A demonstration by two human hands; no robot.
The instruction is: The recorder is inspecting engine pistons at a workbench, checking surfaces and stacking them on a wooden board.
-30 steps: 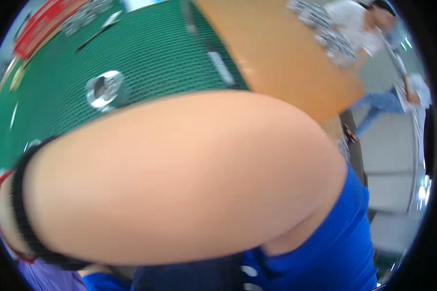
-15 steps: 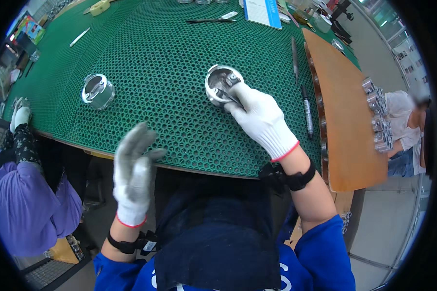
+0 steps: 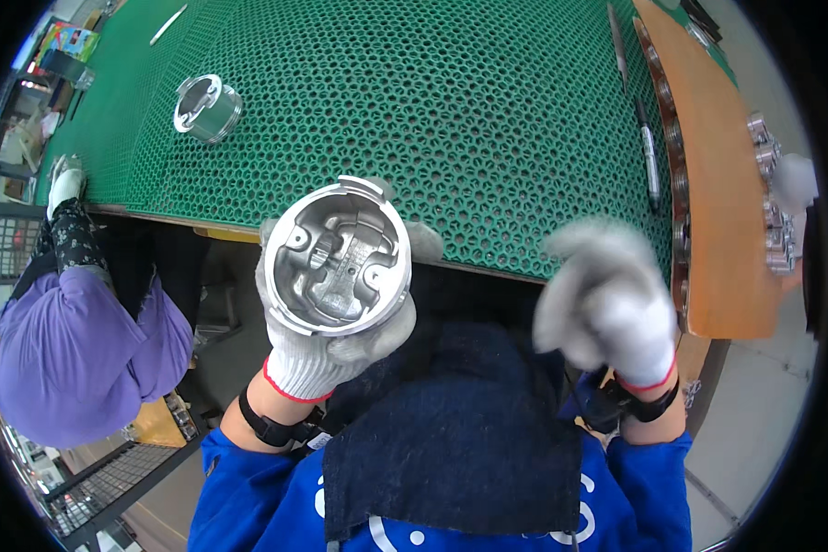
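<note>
At the near edge of the green honeycomb mat [image 3: 451,138], left of its middle, the left hand [image 3: 305,362] has hold of a metal piston [image 3: 340,262], gloved fingers curled part-way round its outer wall and the hollow side facing the wearer. That grip looks sound: the wall seems well supported, and fingers clear of the rim leave the inside open to view. Turning it slowly within such a hold should give light to each recess. Near the same mat edge, further right, the right hand [image 3: 607,304] is blurred, its fingers seemingly bent; whether they hold anything I cannot tell. It would best meet the piston gently, by the outer wall. Along the mat's right side lies a marker [image 3: 651,166]; farther off, on the mat's left part, stands 1 other piston [image 3: 207,109], best left well apart from the held part to avoid knocks.
</note>
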